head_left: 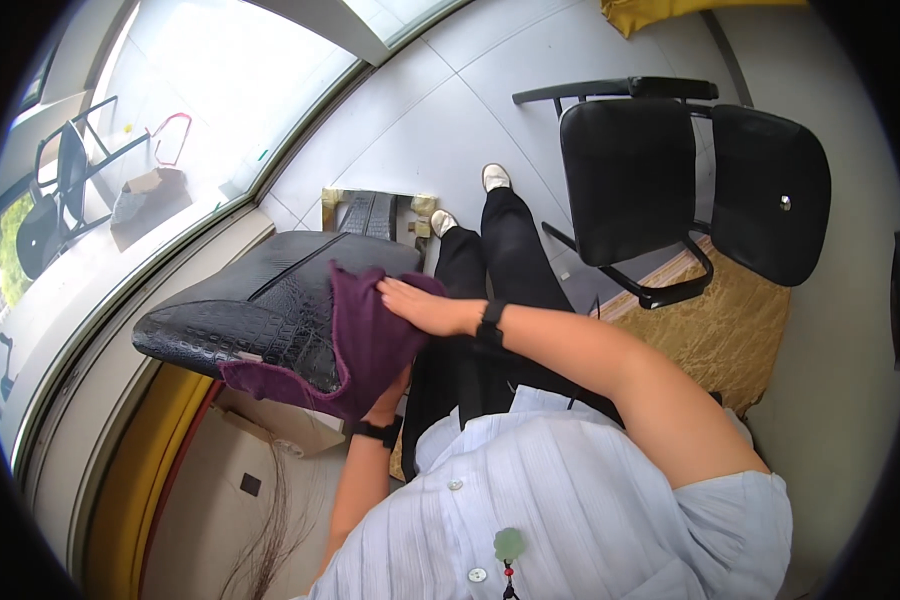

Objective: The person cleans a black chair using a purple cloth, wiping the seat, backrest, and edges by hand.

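Note:
A padded black seat or stool top (270, 277) with crocodile-grain covering stands before me on the left. Its covering is creased and cracked near the front corner. A purple cloth (379, 337) drapes over its near side and hangs past the edge. My right hand (427, 306) lies flat on the cloth, fingers straight and close together. Below it, my left hand (391, 394) is at the cloth's lower edge; the fabric hides most of its fingers. Each wrist wears a black band.
A black chair (630, 180) with armrests stands on the right, by a gold-patterned panel (709, 330). A glass door's frame (300, 131) runs along the left. Beyond the padded seat lies a framed black piece (367, 214) near my feet. Dry twigs (270, 525) rise at lower left.

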Demonstrator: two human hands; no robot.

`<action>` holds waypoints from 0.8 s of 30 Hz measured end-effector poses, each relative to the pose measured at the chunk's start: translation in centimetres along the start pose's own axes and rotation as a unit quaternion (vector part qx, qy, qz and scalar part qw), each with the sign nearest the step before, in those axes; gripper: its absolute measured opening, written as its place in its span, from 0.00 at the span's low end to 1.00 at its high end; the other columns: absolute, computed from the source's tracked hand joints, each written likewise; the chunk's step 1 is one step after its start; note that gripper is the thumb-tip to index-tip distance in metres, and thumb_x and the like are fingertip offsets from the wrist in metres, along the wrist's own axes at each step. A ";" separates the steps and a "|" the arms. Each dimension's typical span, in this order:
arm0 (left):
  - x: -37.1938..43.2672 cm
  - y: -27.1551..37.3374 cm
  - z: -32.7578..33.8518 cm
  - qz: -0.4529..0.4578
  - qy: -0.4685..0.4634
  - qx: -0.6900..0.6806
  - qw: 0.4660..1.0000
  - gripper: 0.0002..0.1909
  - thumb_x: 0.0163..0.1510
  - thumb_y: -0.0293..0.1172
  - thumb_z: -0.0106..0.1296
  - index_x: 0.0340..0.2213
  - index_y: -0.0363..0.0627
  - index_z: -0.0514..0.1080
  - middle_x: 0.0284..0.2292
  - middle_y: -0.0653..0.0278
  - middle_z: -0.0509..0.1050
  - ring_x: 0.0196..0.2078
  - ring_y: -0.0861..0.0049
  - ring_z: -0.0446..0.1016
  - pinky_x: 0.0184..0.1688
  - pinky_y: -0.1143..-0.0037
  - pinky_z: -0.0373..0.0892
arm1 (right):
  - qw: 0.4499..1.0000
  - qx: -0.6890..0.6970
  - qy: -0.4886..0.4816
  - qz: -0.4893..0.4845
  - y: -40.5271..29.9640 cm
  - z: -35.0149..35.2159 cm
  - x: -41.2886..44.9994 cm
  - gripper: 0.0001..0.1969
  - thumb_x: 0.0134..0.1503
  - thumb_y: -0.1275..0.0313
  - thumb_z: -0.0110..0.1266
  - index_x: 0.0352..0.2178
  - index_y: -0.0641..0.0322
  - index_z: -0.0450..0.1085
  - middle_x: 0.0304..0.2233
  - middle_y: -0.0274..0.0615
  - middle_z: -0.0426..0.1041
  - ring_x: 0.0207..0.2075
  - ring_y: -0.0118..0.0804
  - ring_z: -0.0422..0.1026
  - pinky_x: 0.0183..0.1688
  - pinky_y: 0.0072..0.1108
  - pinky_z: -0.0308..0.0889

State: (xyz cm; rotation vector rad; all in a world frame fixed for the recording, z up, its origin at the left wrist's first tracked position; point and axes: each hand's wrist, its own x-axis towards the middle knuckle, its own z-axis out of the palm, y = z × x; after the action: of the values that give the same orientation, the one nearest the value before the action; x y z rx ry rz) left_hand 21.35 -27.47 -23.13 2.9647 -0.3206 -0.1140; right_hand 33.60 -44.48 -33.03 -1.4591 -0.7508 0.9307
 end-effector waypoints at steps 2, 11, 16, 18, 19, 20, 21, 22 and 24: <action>-0.7 -1.1 -2.8 -0.024 -0.137 -0.147 0.979 0.36 0.56 0.45 0.50 0.60 0.40 0.53 0.57 0.52 0.62 0.56 0.57 0.66 0.59 0.65 0.60 | 0.982 0.163 0.053 0.073 -4.6 -1.4 -0.8 0.23 0.62 0.73 0.35 0.57 0.77 0.52 0.62 0.63 0.49 0.65 0.56 0.47 0.67 0.34 0.41; 3.2 3.1 -5.6 -0.102 0.332 0.049 0.936 0.30 0.58 0.40 0.48 0.54 0.36 0.50 0.48 0.45 0.61 0.45 0.50 0.67 0.51 0.59 0.62 | 0.938 0.337 0.076 -0.018 -10.6 -5.7 6.6 0.22 0.63 0.67 0.37 0.56 0.68 0.56 0.57 0.54 0.59 0.59 0.48 0.56 0.64 0.29 0.47; 1.1 6.3 -0.8 -0.191 0.121 -0.028 0.974 0.13 0.58 0.30 0.48 0.40 0.33 0.72 0.42 0.45 0.72 0.43 0.48 0.72 0.46 0.61 0.68 | 0.966 0.229 0.123 0.007 -6.5 -3.0 5.0 0.22 0.63 0.65 0.37 0.54 0.68 0.58 0.58 0.56 0.57 0.59 0.54 0.55 0.62 0.35 0.50; 0.4 5.6 1.0 -0.116 0.113 -0.001 0.987 0.32 0.58 0.30 0.49 0.54 0.27 0.45 0.54 0.39 0.58 0.55 0.53 0.64 0.58 0.63 0.56 | 0.990 0.084 0.110 -0.036 -5.0 -1.9 3.1 0.20 0.62 0.70 0.36 0.54 0.69 0.58 0.58 0.59 0.56 0.59 0.58 0.54 0.62 0.36 0.50; 1.0 5.4 0.8 -0.091 0.110 0.006 0.990 0.40 0.58 0.29 0.49 0.59 0.25 0.36 0.58 0.37 0.53 0.58 0.54 0.61 0.62 0.64 0.52 | 0.987 -0.033 0.131 -0.082 -4.9 -1.9 2.0 0.19 0.62 0.73 0.34 0.54 0.69 0.58 0.58 0.60 0.56 0.59 0.60 0.53 0.62 0.36 0.49; 1.2 5.4 -0.1 -0.112 0.065 -0.073 0.989 0.39 0.58 0.29 0.49 0.59 0.24 0.38 0.57 0.39 0.56 0.58 0.55 0.62 0.61 0.64 0.54 | 0.990 0.041 0.135 -0.029 -5.2 -1.4 1.0 0.20 0.61 0.73 0.36 0.54 0.69 0.58 0.58 0.59 0.56 0.60 0.59 0.53 0.63 0.36 0.49; 1.5 5.8 -0.9 -0.146 0.058 -0.124 0.980 0.32 0.57 0.29 0.49 0.56 0.28 0.48 0.55 0.41 0.61 0.56 0.54 0.65 0.59 0.64 0.57 | 0.985 0.114 0.131 0.020 -6.8 -1.9 0.5 0.20 0.61 0.73 0.38 0.54 0.69 0.57 0.58 0.59 0.56 0.60 0.57 0.53 0.63 0.35 0.48; 2.0 6.3 -1.5 -0.180 0.054 -0.177 0.966 0.25 0.56 0.28 0.49 0.54 0.32 0.58 0.52 0.44 0.65 0.54 0.53 0.67 0.57 0.64 0.61 | 0.975 0.183 0.123 0.037 -9.4 -3.2 0.2 0.21 0.60 0.73 0.40 0.54 0.69 0.58 0.58 0.58 0.56 0.61 0.55 0.53 0.64 0.34 0.47; 1.5 6.5 -1.9 -0.193 0.011 -0.191 0.962 0.23 0.56 0.29 0.49 0.53 0.37 0.65 0.52 0.47 0.68 0.55 0.55 0.66 0.57 0.66 0.62 | 0.971 0.219 0.064 0.066 -12.6 -4.8 0.6 0.25 0.56 0.72 0.48 0.55 0.67 0.59 0.58 0.57 0.58 0.60 0.50 0.55 0.64 0.31 0.46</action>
State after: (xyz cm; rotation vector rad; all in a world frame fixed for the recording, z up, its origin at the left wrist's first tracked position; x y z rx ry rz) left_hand 21.65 -33.74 -20.30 2.6003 0.2594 -0.1675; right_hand 38.91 -45.00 -20.66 -1.1712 -0.3273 1.0175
